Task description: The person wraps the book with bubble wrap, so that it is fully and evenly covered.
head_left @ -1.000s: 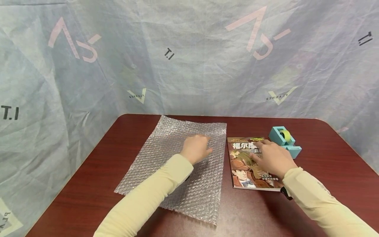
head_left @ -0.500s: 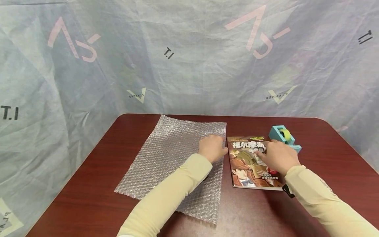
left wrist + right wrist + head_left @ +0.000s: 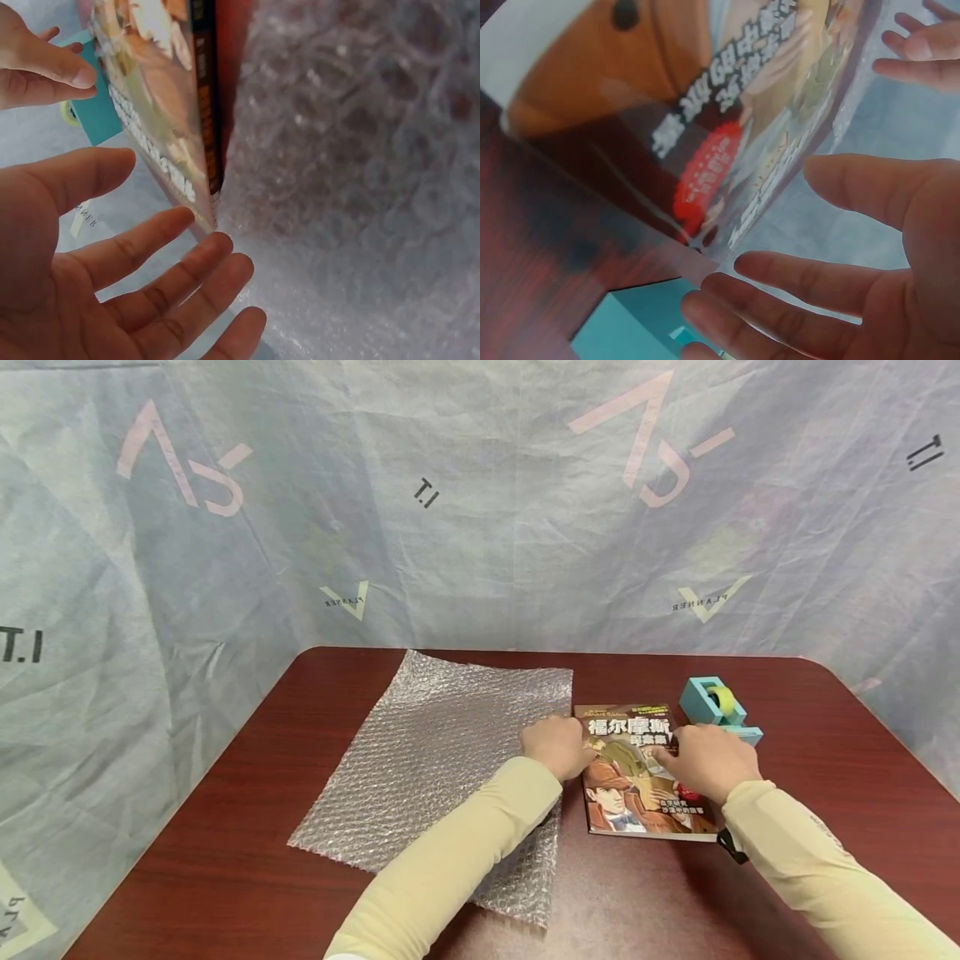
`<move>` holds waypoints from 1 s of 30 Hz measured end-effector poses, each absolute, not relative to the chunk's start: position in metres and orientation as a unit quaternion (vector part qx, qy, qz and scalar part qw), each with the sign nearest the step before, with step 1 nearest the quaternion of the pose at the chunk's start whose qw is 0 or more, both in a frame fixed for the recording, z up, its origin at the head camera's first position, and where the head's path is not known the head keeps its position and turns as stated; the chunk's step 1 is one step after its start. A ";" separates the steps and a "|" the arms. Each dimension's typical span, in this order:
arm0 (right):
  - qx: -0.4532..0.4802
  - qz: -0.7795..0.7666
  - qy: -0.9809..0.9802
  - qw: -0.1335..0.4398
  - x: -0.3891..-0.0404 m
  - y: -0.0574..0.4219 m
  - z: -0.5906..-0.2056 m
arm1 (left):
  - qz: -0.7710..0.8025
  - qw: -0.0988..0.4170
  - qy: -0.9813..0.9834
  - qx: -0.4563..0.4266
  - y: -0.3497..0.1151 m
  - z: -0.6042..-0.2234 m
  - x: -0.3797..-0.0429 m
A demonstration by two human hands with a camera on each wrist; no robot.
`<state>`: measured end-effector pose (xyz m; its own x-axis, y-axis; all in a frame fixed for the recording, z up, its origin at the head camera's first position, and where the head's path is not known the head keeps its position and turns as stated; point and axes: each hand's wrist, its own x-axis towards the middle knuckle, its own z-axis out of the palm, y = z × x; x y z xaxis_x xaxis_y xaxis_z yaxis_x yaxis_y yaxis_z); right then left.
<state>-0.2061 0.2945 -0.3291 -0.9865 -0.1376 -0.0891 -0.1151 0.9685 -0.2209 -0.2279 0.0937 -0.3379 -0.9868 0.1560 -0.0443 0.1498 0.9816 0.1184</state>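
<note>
Head view: R hand [image 3: 712, 762] hides pt of the tape dispenser [image 3: 700, 702] & R edge of the book [image 3: 618, 781]; we can't tell if L hand [image 3: 557, 747] touches it. L-wrist view: bubble wrap [image 3: 352, 120] blurred, book cut off at top. R-wrist view: dispenser cut off at btm, txt on red badge [image 3: 707, 176] too blurry.

Curtained-off work spot; home, office or lab, can't tell. Dark reddish wood-look table [image 3: 195, 852], rounded far corners. Pale grey-blue cloth [image 3: 480, 552] hangs behind it and along both sides, screening off whatever's beyond. Printed lettering [image 3: 701, 605] on the cloth reads mirrored.
</note>
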 end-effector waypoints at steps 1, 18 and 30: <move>-0.063 -0.109 0.991 0.053 -0.206 0.295 -0.330 | 0.054 0.029 0.995 0.074 0.095 -0.339 -0.228; -0.029 -0.094 0.989 0.114 -0.204 0.294 -0.338 | 0.022 0.055 0.997 0.058 0.104 -0.353 -0.229; -0.016 -0.079 0.989 0.123 -0.206 0.296 -0.338 | 0.017 0.060 0.997 0.042 0.110 -0.352 -0.230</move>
<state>-0.2055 0.2958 -0.3382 -0.9694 -0.0516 -0.2400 -0.0128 0.9869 -0.1606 -0.2303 0.1105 -0.3522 -0.9893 0.0860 -0.1179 0.0819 0.9959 0.0393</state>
